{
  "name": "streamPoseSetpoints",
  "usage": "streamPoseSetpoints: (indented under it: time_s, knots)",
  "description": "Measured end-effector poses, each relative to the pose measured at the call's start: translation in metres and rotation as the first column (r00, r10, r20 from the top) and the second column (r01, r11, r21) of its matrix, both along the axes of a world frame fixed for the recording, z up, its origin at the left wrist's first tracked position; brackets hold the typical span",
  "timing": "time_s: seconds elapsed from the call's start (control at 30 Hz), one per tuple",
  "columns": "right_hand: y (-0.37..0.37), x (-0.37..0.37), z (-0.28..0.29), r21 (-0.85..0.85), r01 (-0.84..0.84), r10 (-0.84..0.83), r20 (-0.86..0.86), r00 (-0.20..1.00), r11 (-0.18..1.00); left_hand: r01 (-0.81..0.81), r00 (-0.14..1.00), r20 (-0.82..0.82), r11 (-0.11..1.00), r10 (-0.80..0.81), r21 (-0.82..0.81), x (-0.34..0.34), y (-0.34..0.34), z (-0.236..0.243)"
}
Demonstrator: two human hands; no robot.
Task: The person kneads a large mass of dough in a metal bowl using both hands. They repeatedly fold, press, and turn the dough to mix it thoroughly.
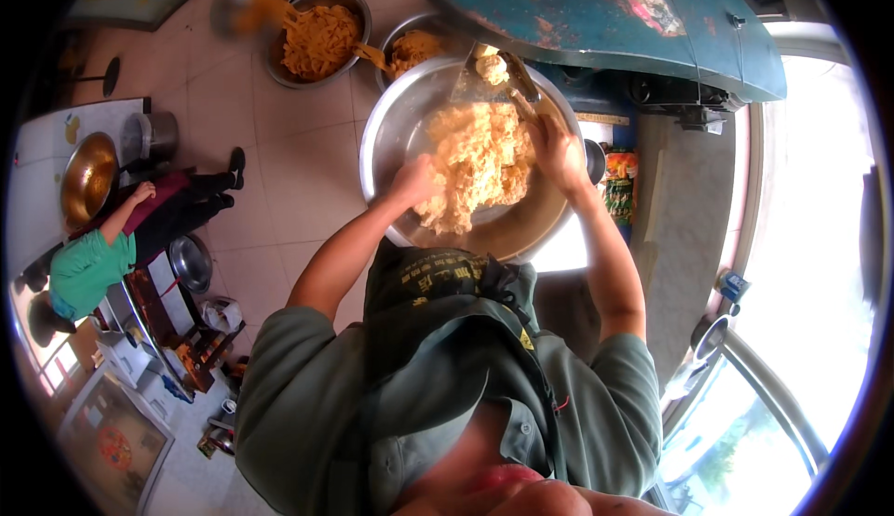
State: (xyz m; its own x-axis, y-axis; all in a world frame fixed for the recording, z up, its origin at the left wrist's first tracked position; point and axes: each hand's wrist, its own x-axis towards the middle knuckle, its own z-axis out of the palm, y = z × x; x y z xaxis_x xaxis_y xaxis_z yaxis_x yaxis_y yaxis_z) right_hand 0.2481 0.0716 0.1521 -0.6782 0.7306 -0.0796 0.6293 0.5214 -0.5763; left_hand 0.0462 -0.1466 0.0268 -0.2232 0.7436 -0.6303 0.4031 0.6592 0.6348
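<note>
A wide metal basin (375,157) stands in front of me with a large mass of rough, crumbly yellow dough (480,157) in it. At the dough's left side is my left hand (416,181), closed on its edge, fingertips hidden in the dough. My right hand (559,155) lies along the dough's right side, its fingers stretched forward by a dark metal chute (523,78). On the chute, over the basin's far rim, rests a smaller lump of pale dough (492,69).
A worn blue-green machine (577,4) overhangs the basin's far side. Metal bowls hold orange-yellow strips (321,41) and similar food (414,50) at far left. Another person (93,260) in a green top is at the left, near a brass-coloured bowl (88,181). A bright window (810,237) is at right.
</note>
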Motion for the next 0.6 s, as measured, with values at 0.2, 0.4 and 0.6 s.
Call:
streamPoseSetpoints:
  time_s: [0.2,0.4,0.6]
  knots:
    - [-0.004,-0.011,0.023,-0.017,-0.009,0.009,-0.046,0.999,1.000,-0.185,0.960,0.253,0.950,0.120,0.251,-0.008,-0.035,0.001]
    - [0.010,-0.084,0.039,0.022,-0.189,0.156,0.474,0.867,0.982,0.110,0.992,-0.078,0.991,-0.104,0.079,-0.032,-0.041,-0.037]
    - [0.006,-0.081,0.035,0.222,-0.219,0.158,0.262,0.952,0.950,0.210,0.977,0.028,0.976,-0.212,0.057,-0.039,-0.037,0.004]
